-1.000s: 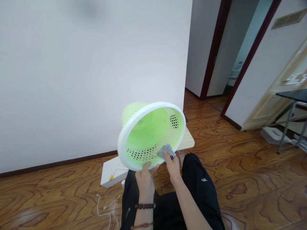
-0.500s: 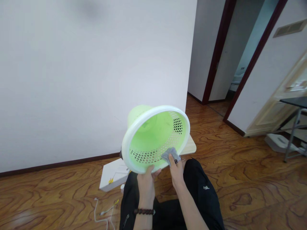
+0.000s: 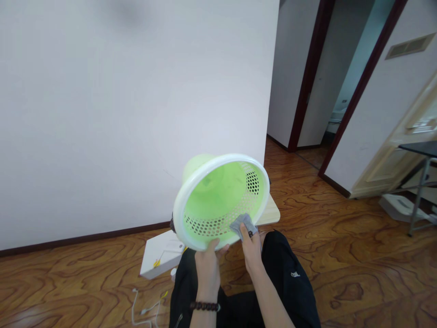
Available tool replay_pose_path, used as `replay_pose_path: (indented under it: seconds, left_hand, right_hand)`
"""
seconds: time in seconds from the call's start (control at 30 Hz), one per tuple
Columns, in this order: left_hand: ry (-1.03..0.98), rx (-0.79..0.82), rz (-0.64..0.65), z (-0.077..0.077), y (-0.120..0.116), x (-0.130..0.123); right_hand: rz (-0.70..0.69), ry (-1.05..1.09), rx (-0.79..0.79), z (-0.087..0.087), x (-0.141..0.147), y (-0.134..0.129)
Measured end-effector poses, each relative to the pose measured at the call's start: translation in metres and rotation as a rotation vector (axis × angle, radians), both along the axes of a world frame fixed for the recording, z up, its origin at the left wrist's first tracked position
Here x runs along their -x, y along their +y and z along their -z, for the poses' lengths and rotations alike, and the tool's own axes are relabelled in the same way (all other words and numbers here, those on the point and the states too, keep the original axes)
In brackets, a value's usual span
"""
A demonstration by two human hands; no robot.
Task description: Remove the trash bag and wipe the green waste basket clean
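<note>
A light green plastic basket (image 3: 218, 187) with a white rim and a band of holes is held up, tilted so its mouth faces me. My left hand (image 3: 207, 262) grips the rim at the bottom, thumb on the inner side, the other fingers mostly hidden beneath. In my right hand (image 3: 251, 243) is a grey cloth (image 3: 243, 224), pressed over the lower right of the rim. The underside of the basket and its far side are hidden.
On the wooden floor left of my knees lie a white box (image 3: 160, 255) and white cables (image 3: 136, 310). A pale board (image 3: 269, 213) shows behind the basket. The white wall (image 3: 136, 114) stands close ahead; a dark table (image 3: 421, 148) is at right.
The view has shifted slightly, so everything sits a little lower. Both hands keep their grip, and the cloth stays at nearly the same spot on the rim.
</note>
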State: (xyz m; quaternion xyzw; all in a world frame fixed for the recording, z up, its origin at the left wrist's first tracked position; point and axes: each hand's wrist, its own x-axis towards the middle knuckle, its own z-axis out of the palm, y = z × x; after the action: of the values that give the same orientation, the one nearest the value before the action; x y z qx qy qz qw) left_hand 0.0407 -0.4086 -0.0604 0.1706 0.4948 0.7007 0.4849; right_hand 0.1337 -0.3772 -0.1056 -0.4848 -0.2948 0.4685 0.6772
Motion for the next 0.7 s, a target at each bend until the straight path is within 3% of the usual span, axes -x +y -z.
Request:
replay_pose_path:
  seconds: [0.2,0.7]
  left_hand:
    - [0.012,-0.022,0.012,0.007,0.005,0.004]
    - [0.017,-0.039,0.024,0.01,0.007,0.005]
  right_hand:
    - [0.019,-0.053,0.0,-0.007,-0.003,0.0]
    - [0.045,-0.021,-0.068,0.013,0.003,0.008]
